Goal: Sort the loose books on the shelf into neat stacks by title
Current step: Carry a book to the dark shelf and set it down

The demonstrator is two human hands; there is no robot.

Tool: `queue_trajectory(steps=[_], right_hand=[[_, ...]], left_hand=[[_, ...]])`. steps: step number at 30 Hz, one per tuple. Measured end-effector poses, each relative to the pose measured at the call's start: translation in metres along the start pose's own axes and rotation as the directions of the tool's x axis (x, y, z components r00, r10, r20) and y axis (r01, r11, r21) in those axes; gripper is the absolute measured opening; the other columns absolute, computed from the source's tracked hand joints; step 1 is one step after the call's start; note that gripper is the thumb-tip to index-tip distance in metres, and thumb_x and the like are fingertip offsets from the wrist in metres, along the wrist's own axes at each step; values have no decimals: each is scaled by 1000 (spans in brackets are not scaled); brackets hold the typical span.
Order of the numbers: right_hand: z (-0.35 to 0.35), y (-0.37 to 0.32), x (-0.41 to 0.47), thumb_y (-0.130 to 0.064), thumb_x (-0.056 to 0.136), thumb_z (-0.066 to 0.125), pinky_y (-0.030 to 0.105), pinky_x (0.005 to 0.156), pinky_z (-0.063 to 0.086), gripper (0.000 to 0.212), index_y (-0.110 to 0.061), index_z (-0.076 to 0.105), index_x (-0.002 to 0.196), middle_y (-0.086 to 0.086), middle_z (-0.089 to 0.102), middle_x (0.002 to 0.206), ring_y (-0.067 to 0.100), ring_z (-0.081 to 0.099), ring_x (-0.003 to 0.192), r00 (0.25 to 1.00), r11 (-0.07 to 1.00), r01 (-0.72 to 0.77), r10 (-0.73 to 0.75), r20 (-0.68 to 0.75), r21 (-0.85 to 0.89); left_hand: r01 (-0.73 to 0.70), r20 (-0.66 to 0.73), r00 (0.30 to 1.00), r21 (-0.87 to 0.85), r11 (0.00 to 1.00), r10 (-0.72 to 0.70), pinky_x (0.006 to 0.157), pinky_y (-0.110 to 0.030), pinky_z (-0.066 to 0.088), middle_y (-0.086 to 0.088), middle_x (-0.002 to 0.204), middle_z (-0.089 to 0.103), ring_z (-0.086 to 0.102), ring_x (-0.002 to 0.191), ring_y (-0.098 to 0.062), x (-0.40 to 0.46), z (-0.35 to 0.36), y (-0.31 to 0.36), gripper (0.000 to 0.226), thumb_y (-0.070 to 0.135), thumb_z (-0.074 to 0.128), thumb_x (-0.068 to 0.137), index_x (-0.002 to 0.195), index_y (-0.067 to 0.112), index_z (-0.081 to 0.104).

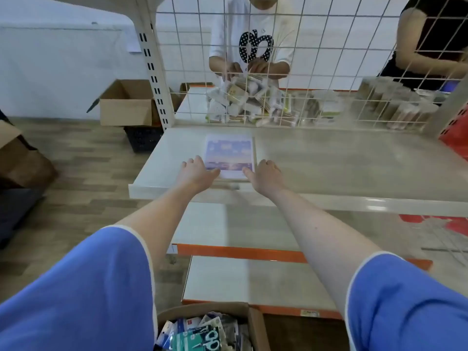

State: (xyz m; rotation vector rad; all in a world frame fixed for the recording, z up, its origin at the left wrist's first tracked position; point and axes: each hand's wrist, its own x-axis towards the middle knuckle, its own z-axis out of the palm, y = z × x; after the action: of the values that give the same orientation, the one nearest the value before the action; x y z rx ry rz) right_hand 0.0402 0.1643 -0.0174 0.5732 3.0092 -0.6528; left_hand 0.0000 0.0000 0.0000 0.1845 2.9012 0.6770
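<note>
The shelf (329, 158) is a smooth, pale, flat metal board with a rolled front lip. On it, between the two hands, lies a book (229, 154): a flat rectangle with a glossy cover in soft lilac and pale blue, a warmer orange band low on the picture and a white border round it (the title is too blurred to read). It seems to sit on top of others of the same size, though the edges are too soft to count.

The left hand (196, 171) lies at the book's near left corner, fingers fairly straight and spread, thumb reaching onto the cover. The right hand (266, 173) lies at the near right corner, fingers loosely bent, thumb touching the book's edge. Neither hand wraps round the book; both rest against its sides, palms down on the shelf.

Beyond the hands stands a white wire grid (316, 59), thin rods in square mesh, with a heap of small packets (243, 105) behind it. Below the forearms sits a cardboard box (255, 325), matte brown, filled with packaged scissors (210, 340).
</note>
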Motion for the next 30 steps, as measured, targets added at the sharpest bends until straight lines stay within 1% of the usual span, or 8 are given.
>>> queue_trajectory(steps=[11,13,15,17,19,24,27,30], right_hand=[[19,-5,13,-53,96,39,34,108,26,70,4,41,136,17,42,138,31,35,131,997,999,-45,46,-62,11],[22,-6,15,-53,94,43,34,108,26,67,1,46,134,16,43,136,30,36,130,996,999,-38,39,-81,7],[23,-6,18,-50,94,48,33,107,27,62,-1,49,132,15,45,134,29,36,130,995,999,-33,35,-91,22],[20,-5,20,-47,93,51,33,107,28,58,-3,50,131,15,46,133,29,37,130,996,998,-33,37,-77,46],[18,-3,20,-44,93,53,33,107,29,55,-3,51,129,16,46,132,29,38,129,998,997,-26,30,-61,78],[18,0,22,-39,91,58,33,103,32,52,0,52,124,18,48,127,31,41,126,999,994,-1,6,-44,111],[18,2,25,-37,90,60,33,99,34,48,2,55,118,18,50,123,32,43,121,999,991,10,-5,-38,131],[19,3,24,-34,89,62,32,91,36,33,-3,58,98,15,52,111,30,46,112,999,986,22,-16,-40,164]], left_hand=[[14,-48,999,21,1000,-13,96,-33,38,-12,121,57,49,116,-30,25,22,-4,56,55,56,81,120,15,59],[48,-57,997,-59,997,-51,89,-31,40,-12,113,59,52,112,-30,29,19,0,49,45,64,78,111,9,59],[106,-37,993,-197,975,-115,77,-30,43,-9,94,57,56,101,-29,33,15,4,31,32,69,78,88,8,53],[167,7,985,-290,942,-173,67,-28,42,-4,74,48,54,88,-26,35,12,6,33,23,71,77,68,12,41],[200,32,979,-351,915,-202,56,-27,38,-1,66,42,50,81,-24,36,11,3,38,23,73,77,64,14,38],[236,110,972,-510,827,-210,60,-28,39,-2,73,49,52,74,-20,38,9,-4,33,24,75,76,72,13,44],[216,113,976,-626,749,-187,62,-28,41,0,77,47,52,83,-21,36,10,-2,37,17,75,77,98,9,45],[166,85,985,-704,691,-151,59,-30,48,3,82,43,51,83,-19,30,14,0,38,10,67,82,103,10,36]])
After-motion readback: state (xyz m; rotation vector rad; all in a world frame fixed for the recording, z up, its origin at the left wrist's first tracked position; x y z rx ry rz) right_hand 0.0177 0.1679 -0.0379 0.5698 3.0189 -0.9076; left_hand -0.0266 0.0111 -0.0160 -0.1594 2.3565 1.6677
